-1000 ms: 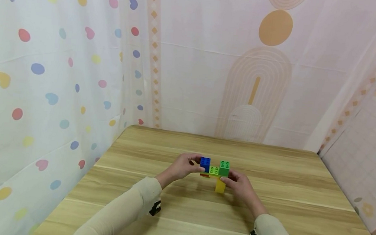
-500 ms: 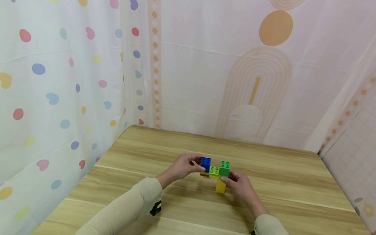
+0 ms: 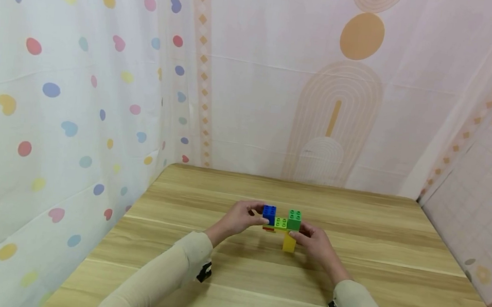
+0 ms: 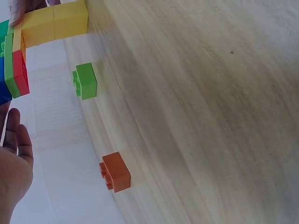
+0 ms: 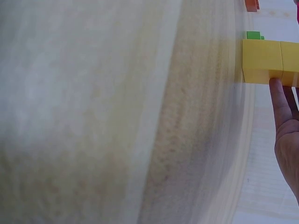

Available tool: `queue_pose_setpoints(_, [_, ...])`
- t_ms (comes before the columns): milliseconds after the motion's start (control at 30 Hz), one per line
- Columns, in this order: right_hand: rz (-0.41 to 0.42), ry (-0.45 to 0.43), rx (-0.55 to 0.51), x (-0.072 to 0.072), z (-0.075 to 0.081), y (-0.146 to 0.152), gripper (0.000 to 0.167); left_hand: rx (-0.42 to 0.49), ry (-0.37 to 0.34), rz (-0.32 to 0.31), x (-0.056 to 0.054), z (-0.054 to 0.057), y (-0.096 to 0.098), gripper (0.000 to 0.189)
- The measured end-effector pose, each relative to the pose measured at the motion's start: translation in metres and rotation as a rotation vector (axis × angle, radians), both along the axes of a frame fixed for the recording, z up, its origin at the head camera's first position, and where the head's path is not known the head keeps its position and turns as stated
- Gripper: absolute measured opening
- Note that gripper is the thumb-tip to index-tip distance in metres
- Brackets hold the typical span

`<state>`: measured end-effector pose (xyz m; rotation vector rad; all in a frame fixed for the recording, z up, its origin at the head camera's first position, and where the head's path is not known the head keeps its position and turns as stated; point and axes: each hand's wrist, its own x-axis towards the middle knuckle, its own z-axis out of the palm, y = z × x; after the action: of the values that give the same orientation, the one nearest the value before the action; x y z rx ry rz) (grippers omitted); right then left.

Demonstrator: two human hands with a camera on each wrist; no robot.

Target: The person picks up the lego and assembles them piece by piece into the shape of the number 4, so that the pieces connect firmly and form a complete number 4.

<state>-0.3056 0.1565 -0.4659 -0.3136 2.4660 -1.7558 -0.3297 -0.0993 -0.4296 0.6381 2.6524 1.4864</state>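
Observation:
Toy bricks are joined into a raised structure. Two stacked yellow bricks (image 4: 55, 21) form its leg, which stands on the table. Across the top runs a lime-green brick (image 3: 281, 223), with a blue brick (image 3: 269, 214) on its left end and a green brick (image 3: 295, 219) on its right. A red brick (image 4: 20, 72) sits under the left end, raised off the table. My left hand (image 3: 239, 218) pinches the blue brick between thumb and fingers. With thumb and fingers, my right hand (image 3: 315, 242) holds the yellow leg near its top; some of those fingers are hidden behind it.
Two loose bricks lie on the wooden table (image 3: 234, 289): a light green one (image 4: 86, 81) and an orange one (image 4: 116, 171). Patterned curtains (image 3: 250, 100) hang behind the table and along its left side.

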Motion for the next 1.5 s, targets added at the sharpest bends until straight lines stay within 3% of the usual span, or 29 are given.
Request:
queue_pose_setpoints(400, [0.009, 0.005, -0.007, 0.001, 0.003, 0.003, 0.036, 0.004, 0.001, -0.012, -0.001, -0.006, 0.000, 0.042])
queue_pose_setpoints(933, [0.007, 0.023, 0.009, -0.003, -0.002, 0.004, 0.032, -0.034, 0.020, -0.092, -0.004, 0.008, 0.001, 0.036])
queue_pose_setpoints(1300, [0.001, 0.003, 0.004, -0.002, -0.001, 0.004, 0.033, -0.167, 0.104, -0.149, -0.008, 0.017, 0.002, 0.038])
queue_pose_setpoints(1500, [-0.005, 0.003, 0.032, 0.000, 0.002, 0.002, 0.032, -0.195, 0.111, -0.161, -0.007, 0.020, 0.002, 0.035])
